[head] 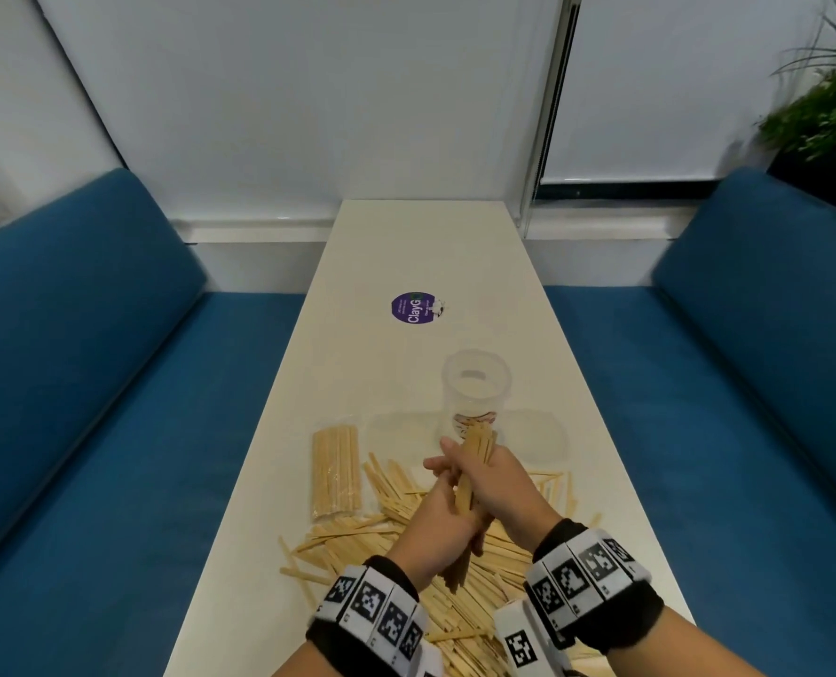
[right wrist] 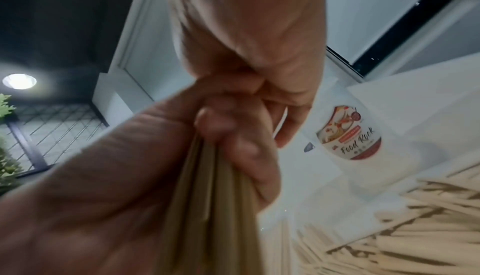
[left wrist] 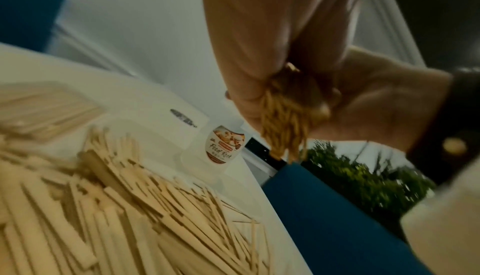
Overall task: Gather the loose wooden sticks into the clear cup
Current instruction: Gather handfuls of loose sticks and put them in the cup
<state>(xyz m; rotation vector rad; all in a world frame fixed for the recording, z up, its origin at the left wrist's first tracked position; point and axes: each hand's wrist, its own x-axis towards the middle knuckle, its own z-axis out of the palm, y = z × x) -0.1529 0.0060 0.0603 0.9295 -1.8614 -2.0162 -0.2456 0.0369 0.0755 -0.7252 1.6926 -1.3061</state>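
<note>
Both hands, left hand (head: 443, 517) and right hand (head: 496, 473), clenching one bundle of flat pale wooden sticks (head: 470, 473), tilting above table (head: 421, 251). Lying scattered beneath, loose sticks (head: 474, 603). Standing just beyond, clear cylindrical plastic cup (head: 476, 383).

Your left hand (head: 448, 522) and right hand (head: 496, 486) meet above the table. Both curl round one bundle of wooden sticks (head: 470, 476).

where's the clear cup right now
In the head view the clear cup stands mid-table, just beyond the bundle of sticks and nearer than the purple sticker.
</note>
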